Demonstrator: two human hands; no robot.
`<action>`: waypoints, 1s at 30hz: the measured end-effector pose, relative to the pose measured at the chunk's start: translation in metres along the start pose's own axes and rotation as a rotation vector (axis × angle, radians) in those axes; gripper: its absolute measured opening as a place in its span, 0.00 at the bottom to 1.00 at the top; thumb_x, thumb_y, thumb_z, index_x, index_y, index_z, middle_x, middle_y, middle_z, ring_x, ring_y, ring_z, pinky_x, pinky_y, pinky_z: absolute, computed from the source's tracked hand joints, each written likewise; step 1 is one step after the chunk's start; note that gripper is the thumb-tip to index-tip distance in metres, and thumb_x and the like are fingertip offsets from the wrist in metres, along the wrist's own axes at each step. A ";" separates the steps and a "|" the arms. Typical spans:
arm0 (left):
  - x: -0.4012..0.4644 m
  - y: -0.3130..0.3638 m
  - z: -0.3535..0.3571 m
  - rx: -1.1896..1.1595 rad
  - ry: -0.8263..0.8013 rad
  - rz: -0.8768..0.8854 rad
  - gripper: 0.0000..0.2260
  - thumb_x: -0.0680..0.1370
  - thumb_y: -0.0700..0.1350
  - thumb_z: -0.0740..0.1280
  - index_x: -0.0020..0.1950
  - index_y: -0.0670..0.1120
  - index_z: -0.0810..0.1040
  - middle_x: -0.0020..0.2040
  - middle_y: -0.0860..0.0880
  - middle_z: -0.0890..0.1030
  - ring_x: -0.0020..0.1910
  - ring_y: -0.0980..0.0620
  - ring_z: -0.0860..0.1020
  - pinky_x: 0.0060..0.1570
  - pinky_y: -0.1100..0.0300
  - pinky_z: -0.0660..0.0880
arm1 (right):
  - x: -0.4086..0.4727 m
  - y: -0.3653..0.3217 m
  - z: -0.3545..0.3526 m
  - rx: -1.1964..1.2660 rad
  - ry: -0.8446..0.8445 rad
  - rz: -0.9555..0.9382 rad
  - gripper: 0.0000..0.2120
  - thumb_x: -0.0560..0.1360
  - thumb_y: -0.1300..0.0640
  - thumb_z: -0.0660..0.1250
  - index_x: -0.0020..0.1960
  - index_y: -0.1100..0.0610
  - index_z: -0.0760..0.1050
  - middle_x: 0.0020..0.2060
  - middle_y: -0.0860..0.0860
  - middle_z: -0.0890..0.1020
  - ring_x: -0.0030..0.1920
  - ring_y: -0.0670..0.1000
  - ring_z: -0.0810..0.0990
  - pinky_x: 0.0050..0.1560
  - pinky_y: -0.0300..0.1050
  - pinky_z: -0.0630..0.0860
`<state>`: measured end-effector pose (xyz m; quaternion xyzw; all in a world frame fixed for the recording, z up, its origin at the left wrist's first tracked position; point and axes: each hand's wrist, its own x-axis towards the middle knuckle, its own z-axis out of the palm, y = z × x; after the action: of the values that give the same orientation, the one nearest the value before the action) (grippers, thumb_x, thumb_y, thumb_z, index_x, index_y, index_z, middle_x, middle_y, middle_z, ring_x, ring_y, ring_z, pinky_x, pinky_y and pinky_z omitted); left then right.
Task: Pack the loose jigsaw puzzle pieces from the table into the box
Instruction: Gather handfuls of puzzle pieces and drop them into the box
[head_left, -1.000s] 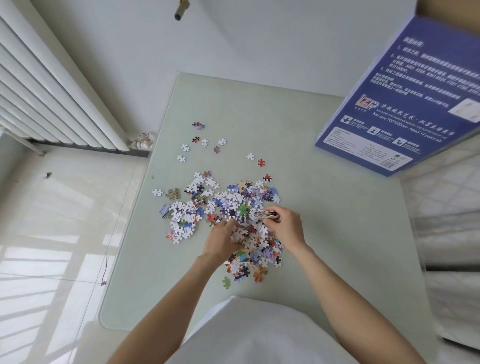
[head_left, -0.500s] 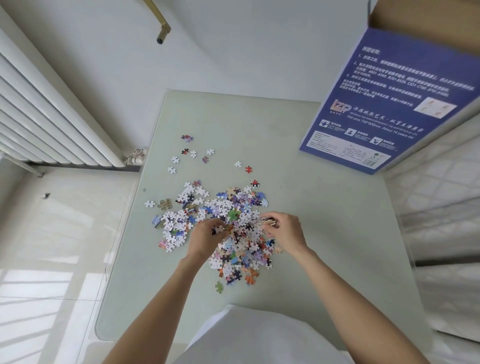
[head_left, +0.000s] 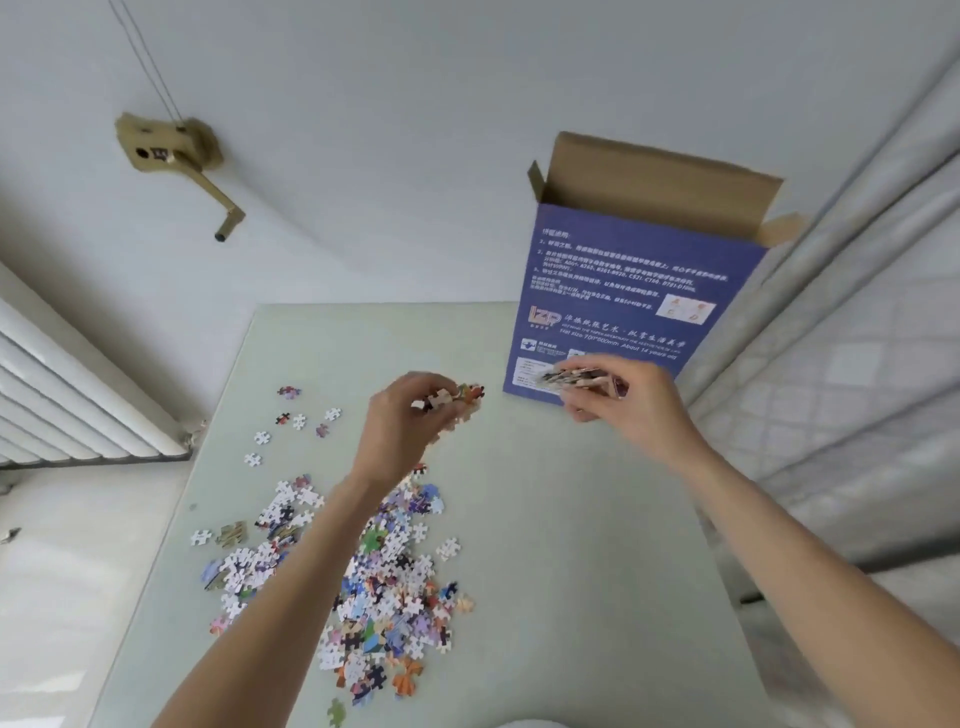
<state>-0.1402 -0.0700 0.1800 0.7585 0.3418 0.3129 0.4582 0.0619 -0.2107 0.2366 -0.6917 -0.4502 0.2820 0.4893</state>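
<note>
Head view: both hands are raised above the pale green table (head_left: 571, 519), each carrying jigsaw pieces. The left hand (head_left: 402, 426) has its fingers curled round a small clump of pieces (head_left: 457, 397), whose coloured edges stick out past the fingertips toward the right. The right hand (head_left: 623, 400) pinches a flat stack of pieces (head_left: 571, 375) between thumb and curled fingers, the stack lying roughly level and pointing left. This hand is in front of the lower part of the blue puzzle box (head_left: 623, 296), so the stack overlaps the box's printed face in the picture; whether it touches the box cannot be told.

The box stands upright at the far right corner of the table, its brown cardboard top flap (head_left: 660, 182) open and tilted back, well above both hands. The left hand is nearer the middle of the table, apart from the box.

The main heap of loose puzzle pieces (head_left: 384, 582) lies on the table below and behind the hands, mostly under and beside the left forearm, toward the near left part of the tabletop. A few scattered single pieces (head_left: 298, 421) lie farther out near the left edge, to the left of the left hand.

A white radiator (head_left: 67, 395) is on the left wall, a brass-coloured crank handle (head_left: 176, 156) is fixed to the far wall, and a quilted white mattress (head_left: 857, 389) lies along the table's right side.
</note>
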 end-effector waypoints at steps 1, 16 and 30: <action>0.018 0.019 0.006 -0.002 -0.007 0.062 0.05 0.72 0.39 0.72 0.46 0.45 0.79 0.44 0.47 0.80 0.32 0.53 0.80 0.28 0.64 0.75 | 0.011 -0.010 -0.021 -0.020 0.026 -0.036 0.12 0.70 0.66 0.71 0.51 0.55 0.79 0.40 0.54 0.83 0.36 0.48 0.83 0.40 0.37 0.80; 0.251 0.134 0.105 0.456 -0.117 0.803 0.07 0.72 0.43 0.71 0.47 0.43 0.80 0.49 0.47 0.79 0.38 0.53 0.75 0.39 0.64 0.69 | 0.165 -0.017 -0.175 -0.309 0.178 -0.027 0.10 0.70 0.66 0.72 0.51 0.59 0.80 0.38 0.57 0.83 0.39 0.56 0.84 0.49 0.48 0.81; 0.285 0.135 0.118 0.717 -0.407 0.784 0.07 0.73 0.43 0.71 0.50 0.45 0.80 0.46 0.47 0.79 0.41 0.47 0.78 0.40 0.57 0.72 | 0.192 -0.021 -0.174 -0.732 -0.050 0.093 0.08 0.71 0.59 0.73 0.43 0.58 0.74 0.26 0.49 0.78 0.19 0.39 0.74 0.30 0.35 0.71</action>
<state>0.1472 0.0559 0.3031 0.9817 0.0245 0.1716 0.0784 0.2834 -0.1094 0.3286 -0.8335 -0.5012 0.1407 0.1850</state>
